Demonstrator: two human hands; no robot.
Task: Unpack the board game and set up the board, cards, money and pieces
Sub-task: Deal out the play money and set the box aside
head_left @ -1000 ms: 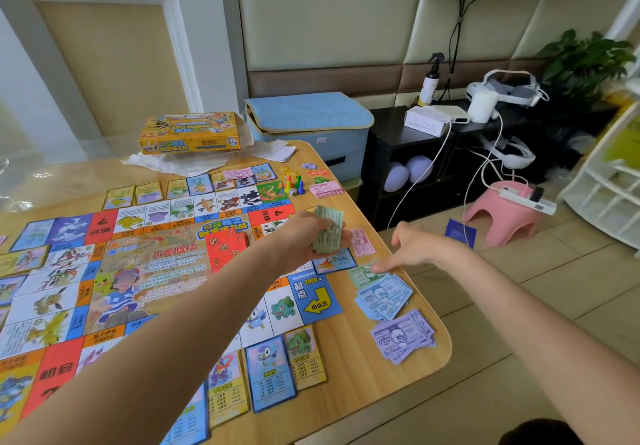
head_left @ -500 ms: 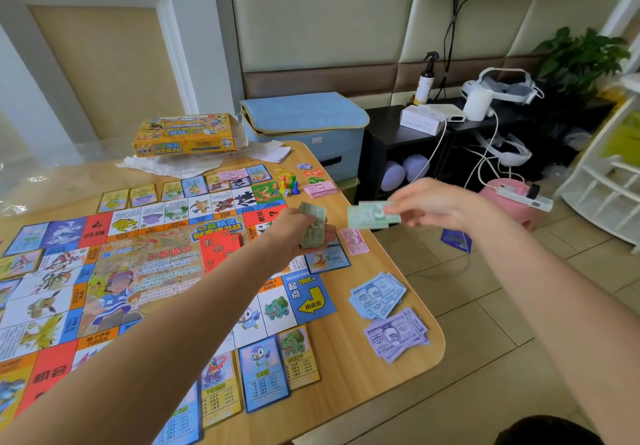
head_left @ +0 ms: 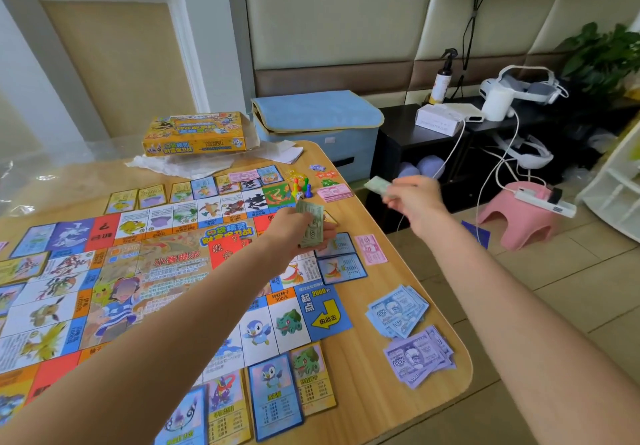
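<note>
The colourful game board (head_left: 114, 271) lies flat on the wooden table (head_left: 360, 385), with property cards (head_left: 273, 392) lined up along its edges. My left hand (head_left: 294, 228) grips a stack of green play money (head_left: 311, 224) over the board's right edge. A little past the table's right edge, my right hand (head_left: 414, 200) pinches a single green bill (head_left: 377, 185) in the air. Blue bills (head_left: 398, 309) and purple bills (head_left: 419, 358) lie in two piles on the table's right side. A pink bill (head_left: 371, 248) lies alone, a pink stack (head_left: 334, 192) lies farther back. Coloured pawns (head_left: 301, 186) stand near a die.
The yellow game box (head_left: 195, 132) sits at the table's far edge on crumpled paper (head_left: 180, 167). Beyond the table are a blue storage box (head_left: 318, 125), a black cabinet (head_left: 426, 139) with white devices and cables, and a pink stool (head_left: 519, 216) on the tiled floor.
My right hand lifted a green bill from the table beside the blue pile. It has since carried it up and farther back, past the table's right edge. My left hand keeps its stack.
</note>
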